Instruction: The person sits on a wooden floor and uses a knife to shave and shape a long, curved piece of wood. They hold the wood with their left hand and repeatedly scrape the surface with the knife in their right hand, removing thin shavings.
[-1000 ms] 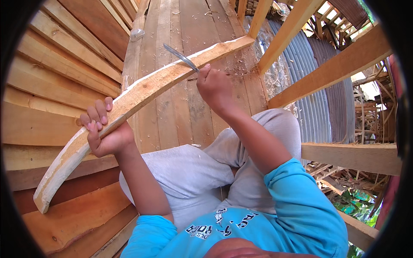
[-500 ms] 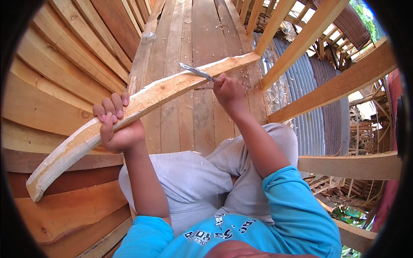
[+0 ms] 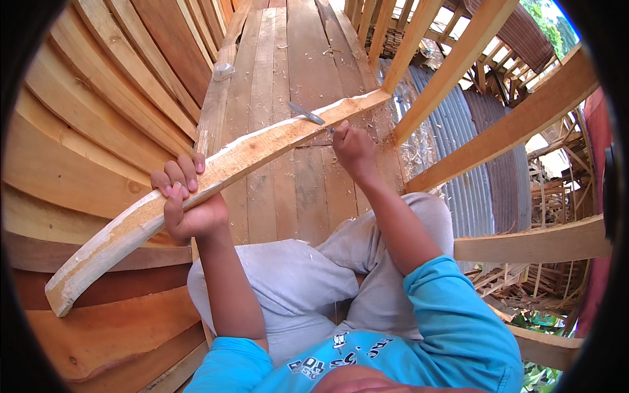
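A long wooden plank [image 3: 259,150] runs slantwise in front of me, its near end at the left and its far end against a railing post. Its upper edge is pale and uneven. My left hand [image 3: 190,196] is closed round the plank left of its middle, the fingers over the top face. My right hand [image 3: 354,149] is closed on the handle of a knife [image 3: 305,113], most of which the fist hides. The knife's blade lies across the plank's upper edge, toward the far end.
Wood shavings lie scattered on the plank floor [image 3: 272,85]. A small clear object [image 3: 223,71] sits at the left side of the floor. Board walling [image 3: 85,144] rises on the left. Wooden railing posts [image 3: 458,62] stand on the right, with corrugated metal sheets [image 3: 468,170] beyond them.
The knife and my right hand have shifted slightly right along the plank, the blade now at a steeper slant. My left hand and the plank's near end appear a little lower and further right.
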Motion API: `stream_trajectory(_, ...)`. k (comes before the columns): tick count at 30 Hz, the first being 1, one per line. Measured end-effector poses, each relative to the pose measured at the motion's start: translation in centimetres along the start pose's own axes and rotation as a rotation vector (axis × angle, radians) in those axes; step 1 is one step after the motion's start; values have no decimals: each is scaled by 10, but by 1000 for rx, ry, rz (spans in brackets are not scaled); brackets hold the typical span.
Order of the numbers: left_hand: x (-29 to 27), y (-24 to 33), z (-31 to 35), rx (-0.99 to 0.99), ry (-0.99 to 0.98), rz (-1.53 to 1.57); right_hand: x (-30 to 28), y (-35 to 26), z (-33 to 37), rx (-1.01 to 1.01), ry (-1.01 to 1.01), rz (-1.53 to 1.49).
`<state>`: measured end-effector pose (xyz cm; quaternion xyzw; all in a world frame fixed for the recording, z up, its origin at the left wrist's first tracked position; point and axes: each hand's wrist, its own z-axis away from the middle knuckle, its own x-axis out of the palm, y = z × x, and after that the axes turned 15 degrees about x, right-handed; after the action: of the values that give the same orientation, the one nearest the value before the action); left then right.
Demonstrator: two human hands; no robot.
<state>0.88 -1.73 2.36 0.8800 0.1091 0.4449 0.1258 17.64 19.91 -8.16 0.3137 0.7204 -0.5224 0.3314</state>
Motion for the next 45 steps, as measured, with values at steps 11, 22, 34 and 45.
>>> stream_trajectory(11, -5, -2, -2, 5, -18, 1, 6, 8, -12, 135, 50, 1)
stream_trajectory(22, -7, 1, -3, -10, -31, 6, 10, 18, -25, 195, -26, -20)
stream_trajectory(34, -7, 2, -1, 8, -3, -22, 11, 40, -49, 196, -86, 29)
stream_trajectory(45, -11, -3, -4, 7, -73, 13, -9, 73, -91, 322, -1032, -413)
